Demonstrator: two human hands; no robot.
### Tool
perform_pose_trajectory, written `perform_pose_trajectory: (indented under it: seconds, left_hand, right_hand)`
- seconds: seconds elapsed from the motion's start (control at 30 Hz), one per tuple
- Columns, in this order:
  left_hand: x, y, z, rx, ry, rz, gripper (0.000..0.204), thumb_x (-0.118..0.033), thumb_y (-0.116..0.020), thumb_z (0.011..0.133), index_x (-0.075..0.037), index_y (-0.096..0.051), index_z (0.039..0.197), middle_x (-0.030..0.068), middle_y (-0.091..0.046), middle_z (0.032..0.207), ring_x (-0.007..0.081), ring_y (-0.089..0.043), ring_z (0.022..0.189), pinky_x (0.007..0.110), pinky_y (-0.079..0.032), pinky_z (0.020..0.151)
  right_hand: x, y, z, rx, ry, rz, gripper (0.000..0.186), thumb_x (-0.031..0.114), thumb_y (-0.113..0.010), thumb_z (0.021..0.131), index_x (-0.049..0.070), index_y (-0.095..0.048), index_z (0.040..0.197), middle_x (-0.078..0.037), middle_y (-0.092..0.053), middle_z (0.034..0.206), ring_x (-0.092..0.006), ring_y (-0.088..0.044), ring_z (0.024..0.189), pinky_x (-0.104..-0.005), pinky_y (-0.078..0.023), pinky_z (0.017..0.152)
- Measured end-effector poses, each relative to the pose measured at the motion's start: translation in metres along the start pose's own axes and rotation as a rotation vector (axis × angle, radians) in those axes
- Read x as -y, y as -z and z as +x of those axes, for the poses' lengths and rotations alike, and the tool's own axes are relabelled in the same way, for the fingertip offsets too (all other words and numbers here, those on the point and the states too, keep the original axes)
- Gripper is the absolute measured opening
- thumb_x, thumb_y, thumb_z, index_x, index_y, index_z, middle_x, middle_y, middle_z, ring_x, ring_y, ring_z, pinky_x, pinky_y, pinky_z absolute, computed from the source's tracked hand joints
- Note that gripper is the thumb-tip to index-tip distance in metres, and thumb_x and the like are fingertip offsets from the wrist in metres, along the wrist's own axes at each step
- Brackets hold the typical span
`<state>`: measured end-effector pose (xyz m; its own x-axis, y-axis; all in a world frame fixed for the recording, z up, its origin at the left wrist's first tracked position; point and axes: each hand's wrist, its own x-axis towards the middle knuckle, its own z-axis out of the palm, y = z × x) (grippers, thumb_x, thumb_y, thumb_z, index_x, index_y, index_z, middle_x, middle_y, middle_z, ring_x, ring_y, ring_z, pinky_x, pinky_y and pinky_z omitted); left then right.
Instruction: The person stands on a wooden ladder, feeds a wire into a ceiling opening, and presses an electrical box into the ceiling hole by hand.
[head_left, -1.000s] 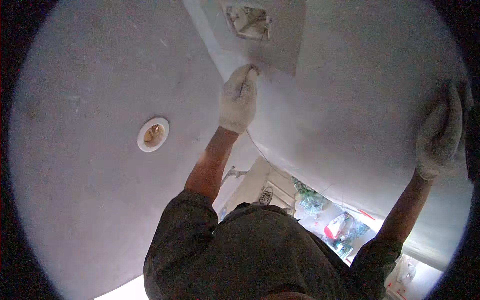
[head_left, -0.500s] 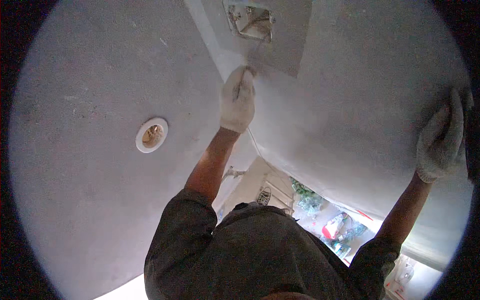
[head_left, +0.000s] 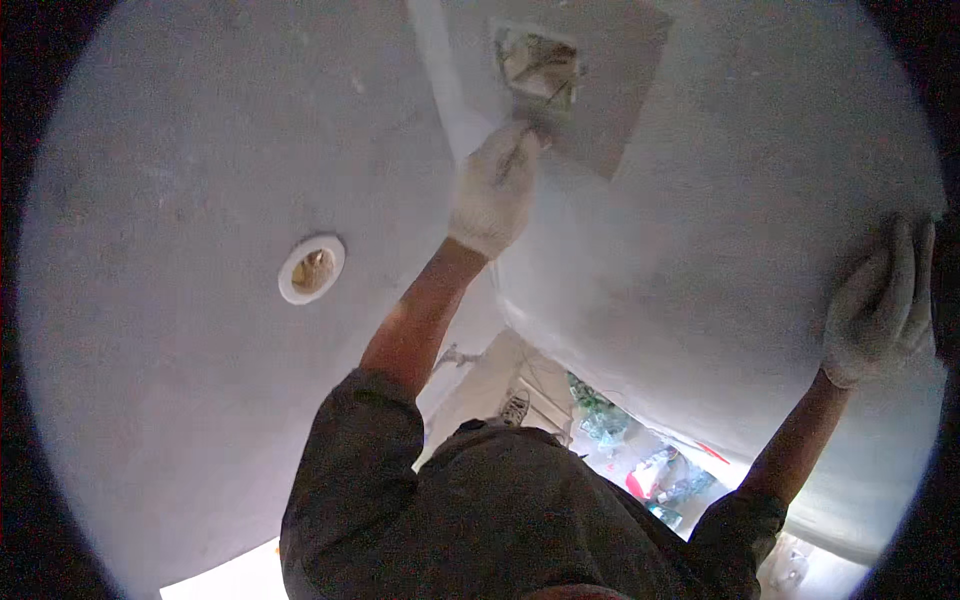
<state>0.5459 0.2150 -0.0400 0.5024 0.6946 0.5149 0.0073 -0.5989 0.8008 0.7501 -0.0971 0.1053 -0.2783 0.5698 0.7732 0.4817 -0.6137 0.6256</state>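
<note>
My left hand (head_left: pixel 494 192), in a whitish knit work glove, is raised to the wall at the inner corner. Its fingers are closed at the tips, and whatever they may hold is too dark and small to make out. Just beyond the fingertips is a square recessed wall box (head_left: pixel 541 68), set in a greyer patch (head_left: pixel 625 95) of wall. At the far right my right hand (head_left: pixel 876 305), gloved the same way, has its fingers stretched out against the pale wall (head_left: pixel 700 270). Its outer edge fades into the dark rim of the picture.
A round hole with a white ring (head_left: pixel 312 269) sits in the grey surface on the left. Far below are a patterned shoe (head_left: pixel 515 407), green leaves (head_left: pixel 592 392) and a red and white item (head_left: pixel 650 474) among clutter. A small fitting (head_left: pixel 459 356) sticks out below my left forearm.
My left hand has moved up along the corner, closer to the wall box. The whole view has shifted slightly. My right hand stays at the wall, its fingers looking more spread.
</note>
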Motion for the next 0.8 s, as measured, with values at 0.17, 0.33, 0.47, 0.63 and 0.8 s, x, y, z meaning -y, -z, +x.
perform_pose_trajectory:
  seconds: [0.17, 0.33, 0.47, 0.63, 0.8]
  left_hand:
    - [0.015, -0.016, -0.036, -0.005, 0.164, -0.229, 0.033, -0.031, -0.045, 0.100, -0.003, -0.061, 0.106, 0.0029, -0.051, 0.070, 0.0091, -0.047, 0.062, 0.027, -0.042, 0.059]
    - [0.009, -0.008, 0.008, 0.037, 0.080, -0.108, 0.033, -0.029, -0.045, 0.101, -0.002, -0.059, 0.111, 0.0107, -0.058, 0.085, 0.0210, -0.055, 0.079, 0.032, -0.045, 0.072]
    - [0.009, -0.020, -0.017, 0.006, 0.096, -0.347, 0.029, -0.024, -0.047, 0.100, -0.002, -0.060, 0.114, 0.0006, -0.054, 0.072, 0.0113, -0.050, 0.063, 0.029, -0.044, 0.060]
    - [0.031, -0.025, -0.054, -0.026, 0.079, -0.330, 0.028, -0.022, -0.047, 0.100, -0.001, -0.058, 0.113, 0.0141, -0.063, 0.088, 0.0270, -0.063, 0.079, 0.035, -0.050, 0.071]
    - [0.028, -0.016, 0.006, -0.071, -0.213, -0.123, 0.028, -0.024, -0.046, 0.100, -0.002, -0.057, 0.113, 0.0190, -0.066, 0.096, 0.0334, -0.068, 0.088, 0.037, -0.052, 0.076]
  right_hand:
    - [0.004, 0.004, 0.002, 0.005, 0.012, -0.023, 0.023, 0.014, -0.060, 0.092, 0.005, -0.066, 0.112, -0.013, -0.063, 0.123, -0.0275, -0.064, 0.106, -0.0375, -0.051, 0.085]
    - [0.005, -0.008, 0.005, -0.101, 0.087, 0.078, 0.022, 0.013, -0.059, 0.092, 0.002, -0.066, 0.111, -0.017, -0.064, 0.119, -0.0317, -0.063, 0.106, -0.0402, -0.050, 0.085]
    - [0.005, -0.006, 0.003, -0.112, -0.005, 0.155, 0.022, 0.012, -0.060, 0.092, -0.002, -0.066, 0.108, -0.019, -0.064, 0.116, -0.0340, -0.062, 0.107, -0.0415, -0.051, 0.089]
    - [-0.015, -0.011, 0.001, -0.120, 0.129, 0.131, 0.024, 0.013, -0.059, 0.092, -0.002, -0.066, 0.110, -0.022, -0.063, 0.115, -0.0327, -0.062, 0.106, -0.0374, -0.053, 0.087]
    - [0.001, -0.011, 0.006, -0.135, 0.120, 0.136, 0.023, 0.011, -0.059, 0.092, -0.003, -0.066, 0.109, -0.023, -0.062, 0.116, -0.0327, -0.063, 0.105, -0.0380, -0.053, 0.087]
